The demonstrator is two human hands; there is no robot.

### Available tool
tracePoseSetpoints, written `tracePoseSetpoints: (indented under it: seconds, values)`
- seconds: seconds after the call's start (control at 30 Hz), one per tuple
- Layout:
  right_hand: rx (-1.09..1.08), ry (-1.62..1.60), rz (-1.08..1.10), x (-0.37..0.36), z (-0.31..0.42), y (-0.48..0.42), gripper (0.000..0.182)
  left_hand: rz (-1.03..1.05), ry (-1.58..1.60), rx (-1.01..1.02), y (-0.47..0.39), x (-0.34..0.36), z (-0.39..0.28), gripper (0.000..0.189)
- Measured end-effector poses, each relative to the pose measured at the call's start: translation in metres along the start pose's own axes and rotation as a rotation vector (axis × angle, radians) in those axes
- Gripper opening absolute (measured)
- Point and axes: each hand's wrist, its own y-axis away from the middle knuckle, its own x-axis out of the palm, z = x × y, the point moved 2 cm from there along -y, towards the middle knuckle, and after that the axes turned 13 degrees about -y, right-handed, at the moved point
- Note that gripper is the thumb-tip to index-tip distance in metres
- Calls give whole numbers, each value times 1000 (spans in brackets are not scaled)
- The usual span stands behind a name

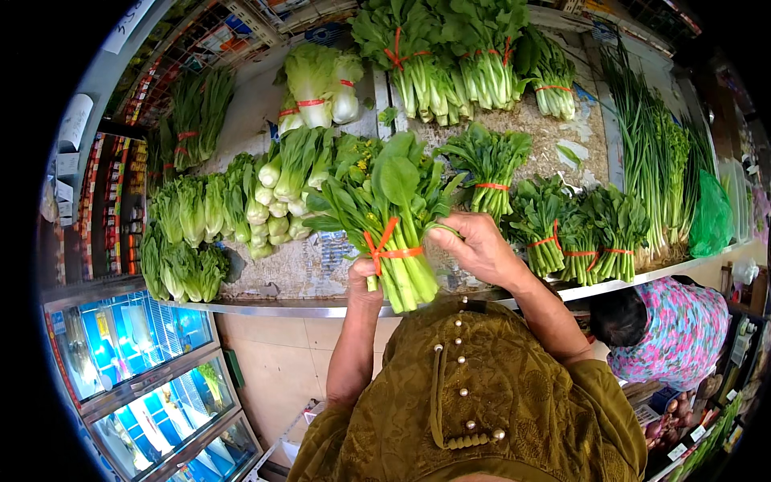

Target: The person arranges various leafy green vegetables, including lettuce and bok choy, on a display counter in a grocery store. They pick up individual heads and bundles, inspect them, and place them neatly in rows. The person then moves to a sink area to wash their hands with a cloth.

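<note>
A bunch of leafy greens with small yellow flowers [400, 241], tied with red tape, stands upright in front of my chest. My left hand [366, 278] grips it low on its left side, near the tape's knot. On the other side my right hand [473, 244] pinches a thin green stem or leaf between thumb and forefinger, beside the bunch's stalks. Just behind lies a similar tied bunch [491, 175]. To the left, bok choy [280, 193] is heaped on the worn display board [289, 280].
Tied bunches [578, 253] line the counter's metal front edge [602, 289] at right, near spring onions [650, 156] and a green plastic bag [711, 217]. Lettuces [187, 265] lie at left, cabbages [316, 90] behind. Glass-doored coolers [156, 385] stand lower left. A person in a floral top [680, 331] bends at right.
</note>
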Motion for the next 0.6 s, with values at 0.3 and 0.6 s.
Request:
tracePoseSetpoints:
  seconds: [0.3,0.6]
  values:
    - [-228,-1167,-293,-56,-8,-10,32,101,97,-10,9,3,7,84]
    - [160,-1032,-426,-43,-39,14,29,-97,-668,27,13,-26,2,75]
